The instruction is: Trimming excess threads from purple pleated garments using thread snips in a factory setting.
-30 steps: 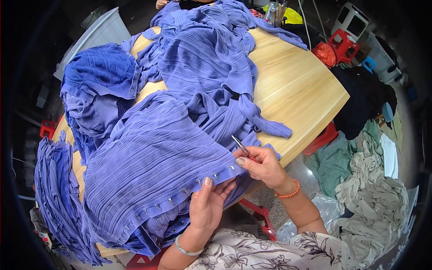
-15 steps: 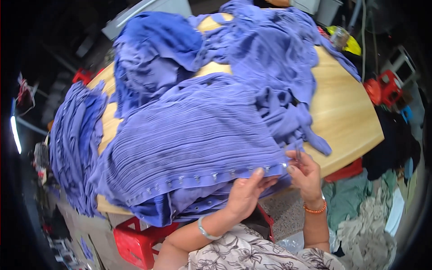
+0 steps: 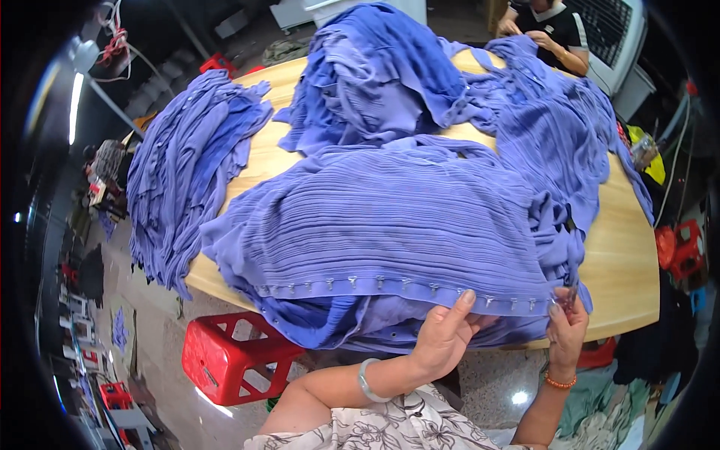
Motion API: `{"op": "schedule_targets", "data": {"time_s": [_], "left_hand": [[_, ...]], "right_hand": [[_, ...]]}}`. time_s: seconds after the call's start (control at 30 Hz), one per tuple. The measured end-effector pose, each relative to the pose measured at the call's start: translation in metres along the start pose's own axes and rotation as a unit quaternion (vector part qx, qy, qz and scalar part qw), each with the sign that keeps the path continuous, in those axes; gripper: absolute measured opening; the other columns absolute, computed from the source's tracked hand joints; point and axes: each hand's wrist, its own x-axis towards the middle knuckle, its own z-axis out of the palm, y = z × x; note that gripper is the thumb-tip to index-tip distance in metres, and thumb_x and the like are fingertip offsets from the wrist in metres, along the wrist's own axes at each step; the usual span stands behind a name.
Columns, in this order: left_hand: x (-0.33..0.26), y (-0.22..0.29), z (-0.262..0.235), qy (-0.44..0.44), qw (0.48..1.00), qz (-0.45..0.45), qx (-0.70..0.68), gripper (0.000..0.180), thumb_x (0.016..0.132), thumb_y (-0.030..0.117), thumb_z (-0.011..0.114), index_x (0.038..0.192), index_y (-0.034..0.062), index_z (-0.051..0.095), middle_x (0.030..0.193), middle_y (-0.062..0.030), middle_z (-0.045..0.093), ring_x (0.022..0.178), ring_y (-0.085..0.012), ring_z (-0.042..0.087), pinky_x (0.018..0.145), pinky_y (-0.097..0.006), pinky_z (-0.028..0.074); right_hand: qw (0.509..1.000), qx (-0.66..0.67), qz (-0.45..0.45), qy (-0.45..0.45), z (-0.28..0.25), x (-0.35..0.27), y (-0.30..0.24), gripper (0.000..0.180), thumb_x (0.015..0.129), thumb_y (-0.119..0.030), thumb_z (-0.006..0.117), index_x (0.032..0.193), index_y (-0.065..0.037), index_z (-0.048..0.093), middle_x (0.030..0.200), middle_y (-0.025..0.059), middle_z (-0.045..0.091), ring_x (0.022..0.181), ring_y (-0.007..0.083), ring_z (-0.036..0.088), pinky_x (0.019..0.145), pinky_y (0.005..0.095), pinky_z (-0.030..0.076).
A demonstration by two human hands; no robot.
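A purple pleated garment (image 3: 390,217) lies spread over a wooden table (image 3: 626,262). Its near edge carries a row of small metal fasteners (image 3: 352,283). My left hand (image 3: 444,337) presses and grips that edge from below, fingers curled over the cloth. At the edge's right end, my right hand (image 3: 566,330) pinches the corner. Something small and shiny shows at its fingertips, too small to tell. I wear a bracelet on each wrist.
More purple garments lie in a pile at the left (image 3: 184,172) and a heap at the back (image 3: 375,75). Another person (image 3: 547,30) handles cloth at the far side. A red plastic stool (image 3: 232,356) stands under the table's near edge; another red stool (image 3: 679,251) is at the right.
My view has swung left and down. Both hands have stayed at the fastener edge, the right one now at its right corner. The thin metal tool seen earlier is no longer plainly visible.
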Motion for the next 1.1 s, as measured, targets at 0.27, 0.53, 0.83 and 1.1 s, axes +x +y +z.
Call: {"op": "schedule_targets", "data": {"time_s": [0.27, 0.53, 0.83, 1.1], "left_hand": [[-0.028, 0.056, -0.023, -0.01, 0.993, 0.112, -0.022, 0.03, 0.104, 0.027, 0.055, 0.119, 0.0031, 0.064, 0.123, -0.0098, 0.068, 0.118, -0.0221, 0.061, 0.108, -0.045, 0.045], [-0.058, 0.105, -0.059, 0.055, 0.98, 0.172, -0.078, 0.023, 0.102, 0.02, 0.058, 0.119, 0.0049, 0.063, 0.123, -0.0099, 0.068, 0.116, -0.0248, 0.063, 0.107, -0.046, 0.046], [-0.082, 0.142, -0.085, 0.093, 0.963, 0.225, -0.118, 0.02, 0.101, 0.011, 0.058, 0.118, 0.0045, 0.064, 0.122, -0.0101, 0.067, 0.114, -0.024, 0.064, 0.104, -0.045, 0.049], [-0.093, 0.16, -0.119, 0.099, 0.938, 0.281, -0.178, 0.029, 0.1, 0.007, 0.055, 0.129, 0.0048, 0.057, 0.129, -0.0095, 0.064, 0.119, -0.0237, 0.062, 0.105, -0.045, 0.048]], "right_hand": [[0.999, -0.008, -0.04, 0.007, -0.005, 0.005, 0.001, 0.024, 0.094, -0.006, 0.067, 0.117, -0.003, 0.063, 0.078, -0.0062, 0.056, 0.047, -0.0017, 0.035, 0.04, 0.0169, 0.026], [0.997, -0.033, -0.05, 0.055, -0.005, 0.005, -0.01, 0.022, 0.095, -0.007, 0.066, 0.117, -0.003, 0.064, 0.079, -0.0072, 0.057, 0.045, -0.0022, 0.033, 0.039, 0.0173, 0.025], [0.993, -0.077, -0.059, 0.066, 0.006, 0.012, -0.022, 0.019, 0.096, -0.007, 0.065, 0.115, -0.004, 0.064, 0.072, -0.0078, 0.051, 0.044, -0.001, 0.031, 0.039, 0.018, 0.023], [0.99, -0.098, -0.057, 0.086, -0.036, 0.02, -0.017, 0.025, 0.097, -0.01, 0.065, 0.122, -0.006, 0.064, 0.077, -0.0042, 0.059, 0.043, -0.0009, 0.033, 0.036, 0.0173, 0.022]]}}
